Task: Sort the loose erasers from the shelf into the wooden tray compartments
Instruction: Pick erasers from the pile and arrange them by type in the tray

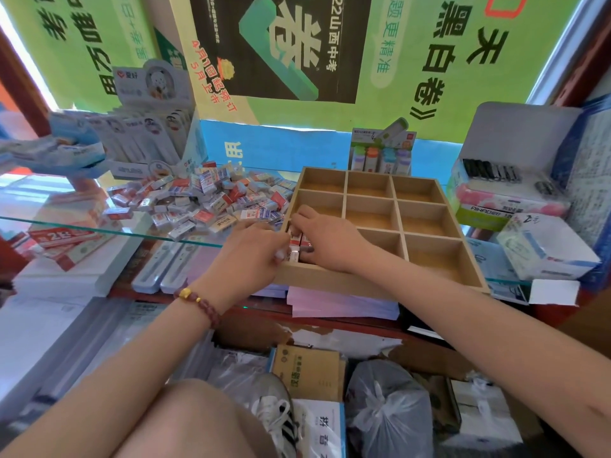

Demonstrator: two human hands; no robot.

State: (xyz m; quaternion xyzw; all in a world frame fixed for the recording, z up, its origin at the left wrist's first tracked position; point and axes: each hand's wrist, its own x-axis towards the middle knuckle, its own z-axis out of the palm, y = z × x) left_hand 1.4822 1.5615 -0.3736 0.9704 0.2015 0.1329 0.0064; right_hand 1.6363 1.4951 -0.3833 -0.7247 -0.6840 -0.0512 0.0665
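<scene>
I am filling the first compartment of the wooden tray (307,280), the near-left one of nine. The other eight look bare. My left hand (251,256) has its fingers curled in and pinches one small eraser (293,252) at the fingertips, right at the compartment's left wall. My right hand (330,241) reaches across from the other side, fingers nearly straight, resting against the red-wrapped row (299,241) that stands in there. It grips nothing that I can see; it steadies the row so there is a slot to fill.

The loose pile (205,200) lies on the glass shelf (66,206) just left of the tray, heaped and mixed — red, blue and tan wrappers together, some right against the tray's wall.

So the sorting has barely begun, I judge. The next move calls for sliding this piece down upright beside the others without tipping them, then letting go and reaching left for another of the same wrapper. The match matters more than speed — a different kind should start its own compartment.
</scene>
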